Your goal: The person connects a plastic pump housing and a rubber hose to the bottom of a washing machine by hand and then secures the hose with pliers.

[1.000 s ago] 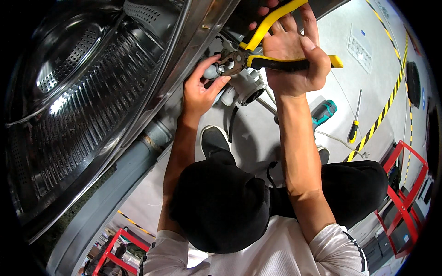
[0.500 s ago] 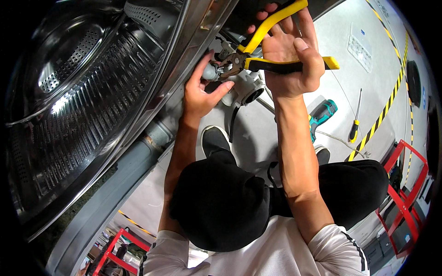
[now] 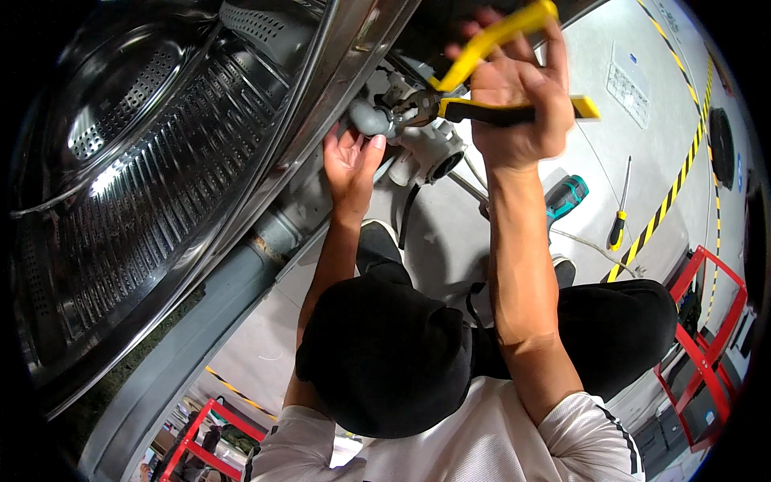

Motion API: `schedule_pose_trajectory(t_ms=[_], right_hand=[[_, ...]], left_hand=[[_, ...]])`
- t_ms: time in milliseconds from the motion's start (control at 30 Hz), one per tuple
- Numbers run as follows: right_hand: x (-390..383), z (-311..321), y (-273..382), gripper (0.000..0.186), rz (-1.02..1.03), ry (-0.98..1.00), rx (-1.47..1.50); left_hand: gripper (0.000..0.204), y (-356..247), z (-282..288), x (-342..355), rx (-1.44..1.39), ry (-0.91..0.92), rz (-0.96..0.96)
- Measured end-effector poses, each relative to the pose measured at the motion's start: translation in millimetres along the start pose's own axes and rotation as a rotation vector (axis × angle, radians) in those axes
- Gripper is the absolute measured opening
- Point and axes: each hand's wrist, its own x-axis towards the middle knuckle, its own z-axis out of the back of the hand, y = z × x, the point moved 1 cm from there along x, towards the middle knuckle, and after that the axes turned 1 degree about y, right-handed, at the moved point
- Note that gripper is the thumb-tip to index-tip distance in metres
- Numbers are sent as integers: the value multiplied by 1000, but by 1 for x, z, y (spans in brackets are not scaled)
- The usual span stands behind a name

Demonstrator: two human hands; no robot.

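My right hand (image 3: 518,104) is wrapped round the lower handle of a pair of pliers (image 3: 482,111) with yellow and black handles. Its fingers reach up toward the other handle, which is smeared by motion; the handles stand wide apart. The plier jaws meet a metal clamp (image 3: 393,118) at the end of a short grey bent hose (image 3: 367,118). Just below that hose is my left hand (image 3: 351,170), palm showing, thumb apart from the fingers. Its fingertips come up against the hose's underside, partly hidden there. Beside the jaws sits a white plastic pump housing (image 3: 434,153) with a dark round opening.
A shiny perforated washing-machine drum (image 3: 177,120) fills the left, with a grey frame bar (image 3: 193,329) below. On the floor lie a teal and black power tool (image 3: 567,197) and a yellow-handled screwdriver (image 3: 618,229). A red metal frame (image 3: 707,353) stands at the right.
The pliers and my right hand have shifted slightly right. My left hand has slipped lower from around the grey hose to beneath it, and the hose shows more fully.
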Motion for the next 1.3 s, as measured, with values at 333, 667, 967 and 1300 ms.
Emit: schedule_pose_trajectory(t_ms=[333, 667, 967, 1300], right_hand=[[-1, 12, -2, 67, 55, 12, 89], [-7, 2, 4, 92, -13, -109, 15], [-16, 9, 3, 79, 97, -121, -268], [-21, 19, 10, 83, 129, -207, -174]], left_hand=[[34, -3, -3, 5, 39, 63, 34], [27, 1, 2, 17, -9, 49, 165], [37, 1, -1, 18, -33, 79, 155], [49, 4, 8, 22, -85, 115, 198]])
